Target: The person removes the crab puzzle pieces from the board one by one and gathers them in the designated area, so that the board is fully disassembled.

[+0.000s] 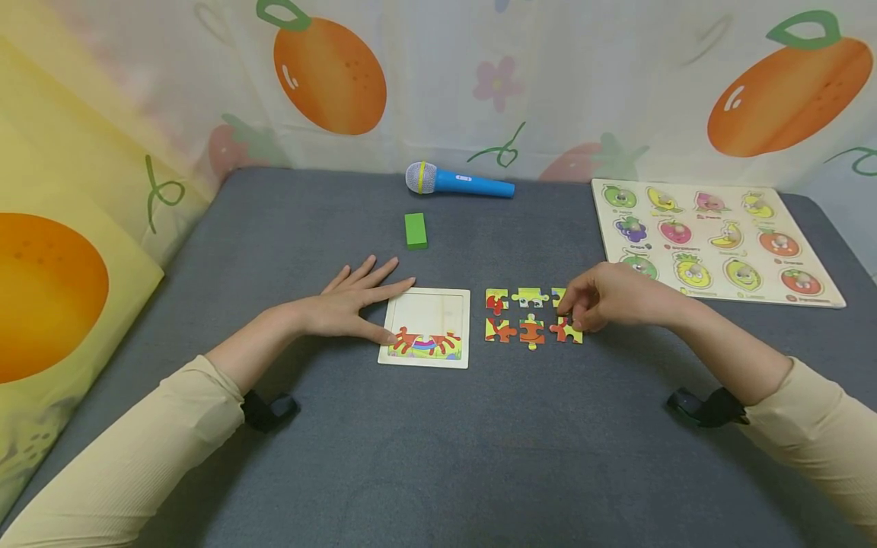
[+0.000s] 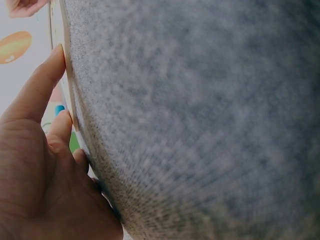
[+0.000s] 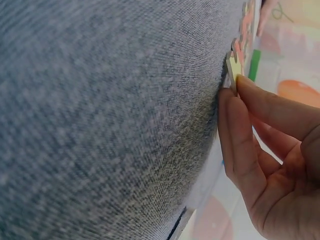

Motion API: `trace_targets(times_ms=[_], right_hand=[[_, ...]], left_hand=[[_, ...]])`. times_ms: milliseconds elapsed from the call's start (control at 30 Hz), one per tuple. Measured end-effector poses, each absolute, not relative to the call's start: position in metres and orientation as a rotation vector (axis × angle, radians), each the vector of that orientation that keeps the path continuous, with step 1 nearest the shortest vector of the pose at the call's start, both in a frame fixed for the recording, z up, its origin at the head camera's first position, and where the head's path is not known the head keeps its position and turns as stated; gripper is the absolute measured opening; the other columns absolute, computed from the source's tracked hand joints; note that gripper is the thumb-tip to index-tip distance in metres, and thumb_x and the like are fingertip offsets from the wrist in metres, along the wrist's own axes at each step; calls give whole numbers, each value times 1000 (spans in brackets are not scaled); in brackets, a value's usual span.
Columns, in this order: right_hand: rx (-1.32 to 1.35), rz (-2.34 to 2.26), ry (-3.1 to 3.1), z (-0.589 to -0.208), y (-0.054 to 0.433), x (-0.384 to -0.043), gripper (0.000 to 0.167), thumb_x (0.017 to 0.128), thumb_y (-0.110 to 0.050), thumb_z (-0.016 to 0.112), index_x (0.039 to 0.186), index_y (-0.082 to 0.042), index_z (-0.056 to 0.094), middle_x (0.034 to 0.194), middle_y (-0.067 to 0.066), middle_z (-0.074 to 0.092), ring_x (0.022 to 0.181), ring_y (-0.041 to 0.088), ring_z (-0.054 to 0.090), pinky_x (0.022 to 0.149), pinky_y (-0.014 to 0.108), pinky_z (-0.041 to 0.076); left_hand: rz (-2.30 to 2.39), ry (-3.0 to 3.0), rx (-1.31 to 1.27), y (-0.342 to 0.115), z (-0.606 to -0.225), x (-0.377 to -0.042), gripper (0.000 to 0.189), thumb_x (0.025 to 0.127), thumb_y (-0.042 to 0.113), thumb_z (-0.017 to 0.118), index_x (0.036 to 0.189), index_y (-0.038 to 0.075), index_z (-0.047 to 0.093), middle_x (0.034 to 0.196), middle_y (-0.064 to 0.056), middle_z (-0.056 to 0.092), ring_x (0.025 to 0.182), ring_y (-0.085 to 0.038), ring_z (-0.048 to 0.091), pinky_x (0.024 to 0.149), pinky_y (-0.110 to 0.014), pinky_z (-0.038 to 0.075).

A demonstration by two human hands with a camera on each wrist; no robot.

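Note:
A square wooden puzzle board (image 1: 428,304) lies on the table, with joined crab-picture pieces (image 1: 432,347) along its lower edge. My left hand (image 1: 342,308) is spread flat at its left side, thumb and index finger touching the rim. To the right of the board, several loose jigsaw pieces lie in two rows, among them an orange one (image 1: 531,332) and a yellow one with eyes (image 1: 529,297). My right hand (image 1: 613,297) pinches the lower right jigsaw piece (image 3: 232,70) between thumb and fingers; one edge of it is tilted up in the right wrist view.
Beyond the board lies a green block (image 1: 415,230), and behind that a blue toy microphone (image 1: 473,185). A large fruit puzzle board (image 1: 692,209) occupies the back right of the grey table (image 1: 438,457). A fruit-printed curtain (image 1: 438,84) hangs behind.

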State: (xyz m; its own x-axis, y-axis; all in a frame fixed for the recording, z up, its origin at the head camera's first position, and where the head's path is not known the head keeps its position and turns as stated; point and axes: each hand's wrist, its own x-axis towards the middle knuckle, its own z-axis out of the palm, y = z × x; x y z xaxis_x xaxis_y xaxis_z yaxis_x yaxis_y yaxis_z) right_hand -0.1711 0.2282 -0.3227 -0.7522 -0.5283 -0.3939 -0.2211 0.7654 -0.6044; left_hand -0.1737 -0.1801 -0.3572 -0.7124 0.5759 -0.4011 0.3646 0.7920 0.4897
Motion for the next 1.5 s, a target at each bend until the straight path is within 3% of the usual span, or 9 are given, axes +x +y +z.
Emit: trace_targets(times_ms=[1067, 1500], right_hand=[[-549, -746, 2422, -322, 227, -171, 20, 85, -7, 72, 104, -7, 72, 78, 2, 67, 70, 13, 56, 60, 25, 46], [-633, -792, 2469, -325, 207, -168, 15, 87, -8, 70, 101, -11, 73, 74, -2, 67, 65, 7, 55, 61, 21, 44]], left_hand=[[519, 2435, 708, -180, -356, -173, 91, 85, 52, 70, 158, 34, 18, 170, -1, -7, 155, -35, -17, 121, -63, -13], [517, 2436, 707, -179, -355, -172, 91, 85, 53, 70, 158, 34, 18, 170, -1, -7, 155, -35, -17, 121, -64, -13]])
